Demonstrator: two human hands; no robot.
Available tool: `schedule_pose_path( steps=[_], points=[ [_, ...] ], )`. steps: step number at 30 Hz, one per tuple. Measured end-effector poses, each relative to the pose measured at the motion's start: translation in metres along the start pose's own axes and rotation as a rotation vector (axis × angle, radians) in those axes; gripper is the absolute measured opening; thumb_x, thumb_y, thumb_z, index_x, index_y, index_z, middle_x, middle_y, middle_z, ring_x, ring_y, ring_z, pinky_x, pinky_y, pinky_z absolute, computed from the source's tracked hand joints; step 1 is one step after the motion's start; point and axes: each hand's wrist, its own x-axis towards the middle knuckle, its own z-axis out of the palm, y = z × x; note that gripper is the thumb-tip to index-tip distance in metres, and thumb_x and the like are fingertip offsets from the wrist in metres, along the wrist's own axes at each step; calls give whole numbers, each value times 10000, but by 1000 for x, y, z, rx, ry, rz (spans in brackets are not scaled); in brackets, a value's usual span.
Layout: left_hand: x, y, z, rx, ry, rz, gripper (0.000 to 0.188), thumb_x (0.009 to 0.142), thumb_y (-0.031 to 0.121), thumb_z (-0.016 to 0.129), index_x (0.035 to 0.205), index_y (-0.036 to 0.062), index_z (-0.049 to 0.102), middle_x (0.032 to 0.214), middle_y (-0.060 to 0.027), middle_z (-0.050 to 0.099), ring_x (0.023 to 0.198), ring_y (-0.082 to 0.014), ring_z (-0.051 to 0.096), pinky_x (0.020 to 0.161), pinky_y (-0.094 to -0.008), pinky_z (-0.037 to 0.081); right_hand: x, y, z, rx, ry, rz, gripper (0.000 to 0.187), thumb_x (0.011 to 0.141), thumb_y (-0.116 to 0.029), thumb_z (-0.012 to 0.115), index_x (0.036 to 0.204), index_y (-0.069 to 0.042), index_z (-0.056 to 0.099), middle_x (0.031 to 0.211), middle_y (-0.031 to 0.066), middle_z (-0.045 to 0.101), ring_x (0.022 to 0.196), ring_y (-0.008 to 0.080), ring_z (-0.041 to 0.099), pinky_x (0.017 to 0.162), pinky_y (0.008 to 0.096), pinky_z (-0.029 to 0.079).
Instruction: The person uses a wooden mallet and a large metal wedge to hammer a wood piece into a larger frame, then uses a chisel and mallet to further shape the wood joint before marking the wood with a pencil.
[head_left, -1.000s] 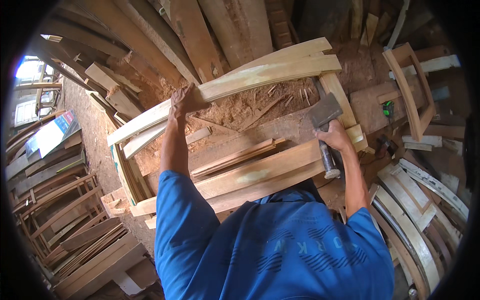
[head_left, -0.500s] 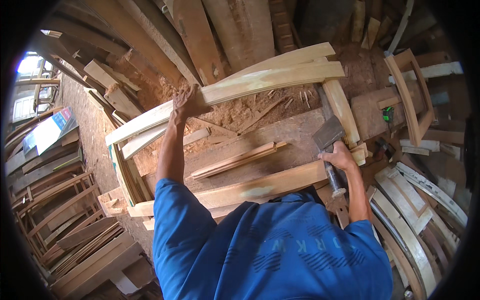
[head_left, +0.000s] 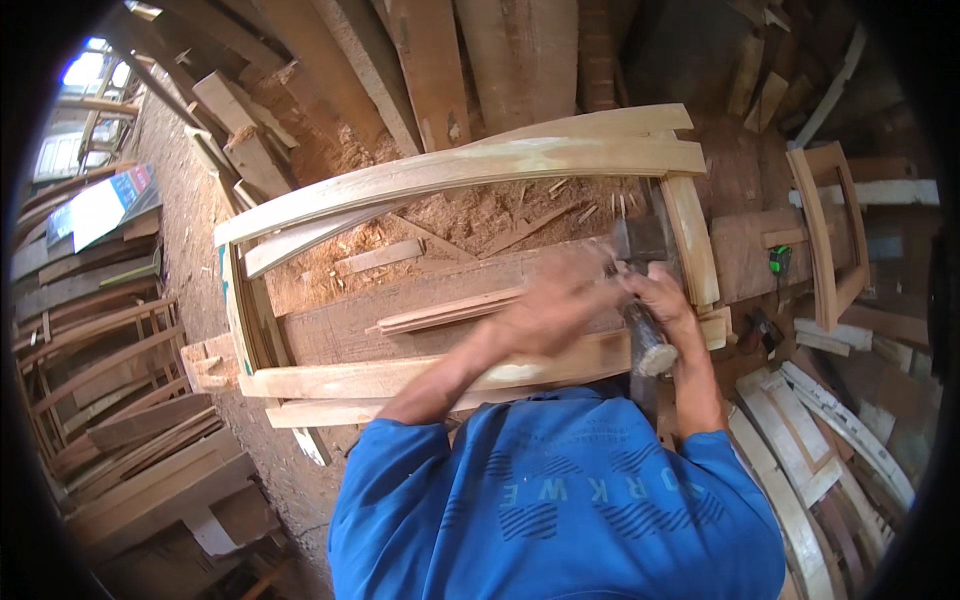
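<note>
A curved wooden frame (head_left: pixel 450 165) lies flat on a sawdust-covered bench (head_left: pixel 440 215), its right end piece (head_left: pixel 690 240) beside the hammer. My right hand (head_left: pixel 662 300) grips the handle of a hammer, whose metal head (head_left: pixel 640 238) rests near the frame's right end piece. My left hand (head_left: pixel 560 300) is blurred with motion and sits just left of the hammer handle, above the frame's near rail (head_left: pixel 400 378). Whether it grips anything is unclear. A thin wooden strip (head_left: pixel 450 312) lies on the board inside the frame. My blue sleeves fill the bottom of the view.
Stacks of curved wooden parts lie at the left (head_left: pixel 100 370) and lower right (head_left: pixel 820 440). A smaller wooden frame (head_left: pixel 830 230) and a small green object (head_left: pixel 780 260) sit at the right. Thick planks (head_left: pixel 430 60) lean at the back.
My left hand has left the frame's far rail and swung right, ending next to the hammer. My right hand still holds the hammer at the frame's right end. The view has shifted slightly.
</note>
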Motion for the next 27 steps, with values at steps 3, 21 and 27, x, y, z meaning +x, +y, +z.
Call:
schedule_pose_path(
  steps=[3,21,27],
  points=[
    [28,36,26,-100,122,131,615,762,192,766,1340,117,569,1488,-223,452,1421,-448,370,1133,-608,311,18,19,0,328,-129,-69,321,968,-268,673,1061,36,720,955,83,742,854,171,701,750,303,570],
    [-2,24,40,-642,1405,-610,225,943,77,739,1038,62,536,760,-17,626,666,-94,655,557,-241,553,-94,-142,37,-352,-342,-879,121,873,-57,730,959,16,687,840,96,701,688,132,649,610,273,536],
    [1,18,53,-572,1324,-515,204,909,-5,707,986,62,530,732,-13,618,643,-81,633,551,-236,522,-114,-151,41,-222,-217,-1077,62,797,-32,777,814,-15,719,674,-3,660,573,58,593,499,237,452]
  ],
)
